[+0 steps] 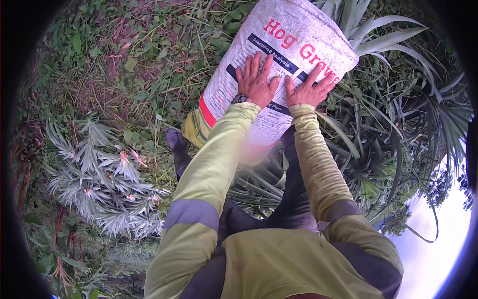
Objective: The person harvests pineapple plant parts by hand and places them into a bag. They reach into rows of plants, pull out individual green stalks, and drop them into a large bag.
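Observation:
A large white woven feed sack with red lettering, dark printed bands and a yellow-and-red lower end stands in front of me, leaning to the right. My left hand lies flat on its printed face, fingers spread, with a dark watch at the wrist. Beside it, my right hand also presses on the sack, fingers stretched and apart. Neither hand grips anything. What the sack holds is hidden.
Cut pineapple crowns lie in a heap at the left. Long spiky leaves surround the sack's right side. Weeds and dry litter cover the ground at the far left. My dark boot stands by the sack's lower end.

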Action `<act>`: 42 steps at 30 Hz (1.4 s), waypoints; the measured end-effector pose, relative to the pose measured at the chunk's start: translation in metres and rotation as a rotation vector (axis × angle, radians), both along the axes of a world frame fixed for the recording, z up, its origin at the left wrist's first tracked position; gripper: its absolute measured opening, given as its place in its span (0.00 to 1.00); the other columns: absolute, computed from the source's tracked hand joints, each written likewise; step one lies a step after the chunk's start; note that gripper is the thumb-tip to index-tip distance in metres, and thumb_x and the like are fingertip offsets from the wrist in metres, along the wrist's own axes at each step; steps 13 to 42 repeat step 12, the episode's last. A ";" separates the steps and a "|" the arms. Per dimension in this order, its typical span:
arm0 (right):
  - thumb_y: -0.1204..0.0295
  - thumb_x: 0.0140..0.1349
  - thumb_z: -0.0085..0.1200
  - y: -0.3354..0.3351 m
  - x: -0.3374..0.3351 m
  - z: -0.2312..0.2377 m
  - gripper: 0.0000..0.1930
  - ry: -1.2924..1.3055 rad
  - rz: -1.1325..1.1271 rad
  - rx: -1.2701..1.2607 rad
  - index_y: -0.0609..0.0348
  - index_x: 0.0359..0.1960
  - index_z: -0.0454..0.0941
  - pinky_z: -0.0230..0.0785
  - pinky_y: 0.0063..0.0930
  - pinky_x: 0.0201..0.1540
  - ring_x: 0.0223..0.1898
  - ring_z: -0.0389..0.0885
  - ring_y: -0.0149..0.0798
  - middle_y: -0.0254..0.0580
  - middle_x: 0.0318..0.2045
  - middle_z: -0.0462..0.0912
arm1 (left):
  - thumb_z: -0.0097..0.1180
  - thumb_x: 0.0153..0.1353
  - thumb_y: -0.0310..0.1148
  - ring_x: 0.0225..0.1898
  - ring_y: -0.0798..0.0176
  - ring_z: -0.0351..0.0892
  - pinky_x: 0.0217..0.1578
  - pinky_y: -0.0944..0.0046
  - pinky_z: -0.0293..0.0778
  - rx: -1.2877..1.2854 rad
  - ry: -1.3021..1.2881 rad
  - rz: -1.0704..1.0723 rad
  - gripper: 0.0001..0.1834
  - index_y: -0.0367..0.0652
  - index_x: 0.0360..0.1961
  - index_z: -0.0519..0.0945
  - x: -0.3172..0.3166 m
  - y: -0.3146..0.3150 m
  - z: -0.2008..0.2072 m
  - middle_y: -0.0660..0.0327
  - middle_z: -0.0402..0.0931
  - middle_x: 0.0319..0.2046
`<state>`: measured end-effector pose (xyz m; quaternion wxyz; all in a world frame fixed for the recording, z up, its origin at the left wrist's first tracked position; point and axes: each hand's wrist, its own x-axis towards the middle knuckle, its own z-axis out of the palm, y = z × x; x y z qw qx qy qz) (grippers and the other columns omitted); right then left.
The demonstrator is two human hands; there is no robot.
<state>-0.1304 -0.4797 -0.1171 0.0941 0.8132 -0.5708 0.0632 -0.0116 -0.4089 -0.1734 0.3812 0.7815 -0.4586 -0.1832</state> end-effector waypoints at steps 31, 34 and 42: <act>0.32 0.58 0.34 -0.044 -0.112 -0.111 0.45 -1.629 -0.598 1.235 0.53 0.68 0.51 0.52 0.50 0.65 0.63 0.61 0.48 0.45 0.65 0.60 | 0.43 0.57 0.65 0.62 0.39 0.60 0.61 0.45 0.57 0.662 0.478 0.731 0.43 0.42 0.62 0.64 -0.021 0.287 -0.207 0.42 0.62 0.60; 0.32 0.58 0.34 -0.044 -0.112 -0.111 0.45 -1.629 -0.598 1.235 0.53 0.68 0.51 0.52 0.50 0.65 0.63 0.61 0.48 0.45 0.65 0.60 | 0.43 0.57 0.65 0.62 0.39 0.60 0.61 0.45 0.57 0.662 0.478 0.731 0.43 0.42 0.62 0.64 -0.021 0.287 -0.207 0.42 0.62 0.60; 0.32 0.58 0.34 -0.044 -0.112 -0.111 0.45 -1.629 -0.598 1.235 0.53 0.68 0.51 0.52 0.50 0.65 0.63 0.61 0.48 0.45 0.65 0.60 | 0.43 0.57 0.65 0.62 0.39 0.60 0.61 0.45 0.57 0.662 0.478 0.731 0.43 0.42 0.62 0.64 -0.021 0.287 -0.207 0.42 0.62 0.60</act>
